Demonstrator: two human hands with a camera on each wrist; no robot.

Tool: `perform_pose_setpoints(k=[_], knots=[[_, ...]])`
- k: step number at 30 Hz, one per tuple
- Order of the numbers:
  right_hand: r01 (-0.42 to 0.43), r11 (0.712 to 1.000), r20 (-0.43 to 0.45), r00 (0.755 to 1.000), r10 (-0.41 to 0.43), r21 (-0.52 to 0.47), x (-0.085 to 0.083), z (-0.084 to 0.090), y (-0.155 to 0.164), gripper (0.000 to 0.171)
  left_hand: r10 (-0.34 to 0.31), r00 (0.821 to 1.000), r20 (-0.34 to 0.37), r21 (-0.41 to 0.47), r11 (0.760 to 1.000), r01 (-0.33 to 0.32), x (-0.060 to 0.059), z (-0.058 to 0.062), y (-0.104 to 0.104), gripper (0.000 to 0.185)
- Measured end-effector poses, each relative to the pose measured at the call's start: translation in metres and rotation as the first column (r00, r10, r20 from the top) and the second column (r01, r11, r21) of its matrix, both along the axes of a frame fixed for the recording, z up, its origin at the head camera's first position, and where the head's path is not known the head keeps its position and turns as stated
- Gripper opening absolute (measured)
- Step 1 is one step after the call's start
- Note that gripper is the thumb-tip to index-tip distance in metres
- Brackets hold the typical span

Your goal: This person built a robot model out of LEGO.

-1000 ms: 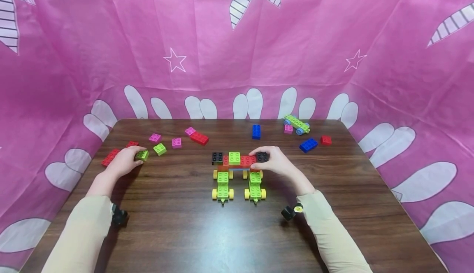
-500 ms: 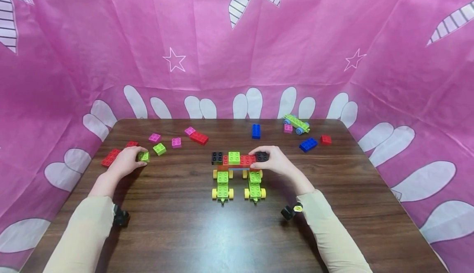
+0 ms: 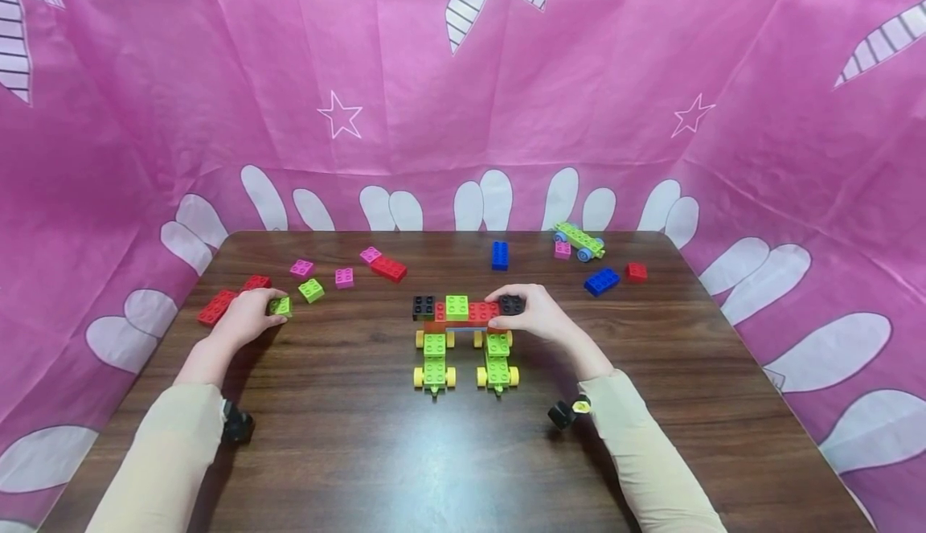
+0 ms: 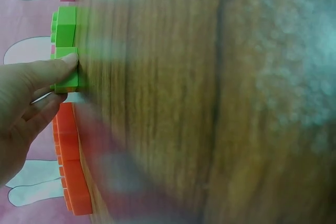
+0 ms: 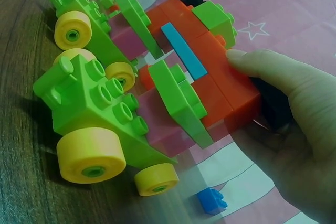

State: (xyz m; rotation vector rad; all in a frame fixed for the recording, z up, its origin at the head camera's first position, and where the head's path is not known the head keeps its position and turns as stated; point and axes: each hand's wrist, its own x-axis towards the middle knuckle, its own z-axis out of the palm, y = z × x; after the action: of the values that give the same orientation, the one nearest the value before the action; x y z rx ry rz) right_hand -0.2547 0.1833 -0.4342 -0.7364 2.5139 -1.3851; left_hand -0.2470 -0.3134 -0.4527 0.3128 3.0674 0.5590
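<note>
You can read no words on any block here. Your left hand (image 3: pixel 246 317) pinches a small green block (image 3: pixel 280 306) on the table (image 3: pixel 362 436), close to its left edge. Your right hand (image 3: pixel 538 316) curls round the black block (image 3: pixel 510 305) at the right end of the block car (image 3: pixel 466 338), mid-table.

i see a dark wooden table (image 3: pixel 362 453) carrying a wheeled brick build (image 3: pixel 466 340) at its middle, loose red, pink and green bricks (image 3: pixel 312 290) scattered at far left, and blue bricks (image 3: pixel 602 281) and a small wheeled cart (image 3: pixel 579 240) at far right.
</note>
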Motion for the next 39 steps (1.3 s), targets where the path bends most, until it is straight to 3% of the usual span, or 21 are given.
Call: perform_pose_setpoints(k=[6,10,19,28,39], knots=[[0.008,0.999,-0.067,0.998,-0.005,0.035,0.002,0.001,-0.002,0.035,0.017,1.000,0.006,-0.001,1.000,-0.017,0.002,0.002,0.002,0.042],[0.006,1.000,-0.051,0.999,-0.005,0.029,0.003,0.003,-0.003,0.036,0.020,0.999,-0.024,0.017,1.000,-0.020,0.006,0.007,0.006,0.044],[0.011,1.000,-0.013,1.000,-0.011,0.011,0.002,0.000,-0.001,0.043,0.011,0.990,-0.140,0.064,0.998,-0.003,0.018,0.035,0.034,0.045],[0.010,1.000,-0.013,1.000,-0.010,-0.004,0.002,-0.001,0.000,0.039,-0.022,0.980,-0.199,0.143,0.988,0.051,0.025,0.058,0.086,0.044],[0.028,1.000,0.024,0.999,-0.028,-0.006,0.002,-0.004,-0.002,0.040,-0.167,0.940,-0.298,0.198,0.952,0.232,0.031,0.078,0.163,0.045]])
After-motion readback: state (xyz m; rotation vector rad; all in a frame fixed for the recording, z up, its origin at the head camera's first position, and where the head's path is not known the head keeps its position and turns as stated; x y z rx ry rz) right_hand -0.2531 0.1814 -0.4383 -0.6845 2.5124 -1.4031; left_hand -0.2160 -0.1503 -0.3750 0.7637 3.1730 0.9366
